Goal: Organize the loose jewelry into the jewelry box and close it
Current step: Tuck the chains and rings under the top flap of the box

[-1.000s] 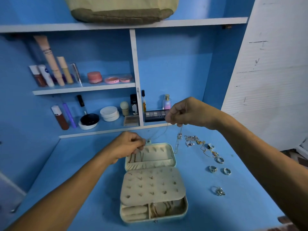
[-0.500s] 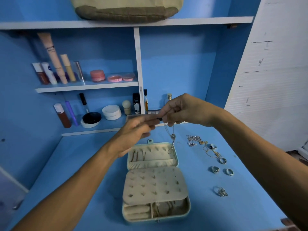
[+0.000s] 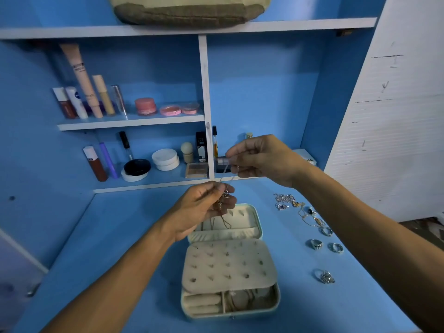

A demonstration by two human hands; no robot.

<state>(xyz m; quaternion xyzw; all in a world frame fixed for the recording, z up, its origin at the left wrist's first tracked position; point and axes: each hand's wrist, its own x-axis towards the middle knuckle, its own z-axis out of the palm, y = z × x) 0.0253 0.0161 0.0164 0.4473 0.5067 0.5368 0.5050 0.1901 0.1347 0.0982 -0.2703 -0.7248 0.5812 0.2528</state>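
A pale green jewelry box (image 3: 276, 301) lies open on the blue table, its lid (image 3: 258, 221) tilted back and a cream earring panel (image 3: 228, 265) over the base. A thin necklace (image 3: 224, 179) stretches between my hands above the lid. My right hand (image 3: 262, 159) pinches the chain's upper end. My left hand (image 3: 204, 207) pinches the lower part with the pendant, just over the lid. Loose rings (image 3: 316, 243) and a tangle of chains (image 3: 286, 200) lie to the right of the box.
Shelves at the back hold cosmetics tubes (image 3: 81, 92), pink jars (image 3: 145, 106) and compacts (image 3: 137, 167). A bag (image 3: 189, 10) sits on the top shelf. A white door panel (image 3: 396, 116) stands at the right.
My left hand dropped from beside my right hand down toward the box lid, taking the pendant end with it. My right hand stayed raised and shifted slightly right.
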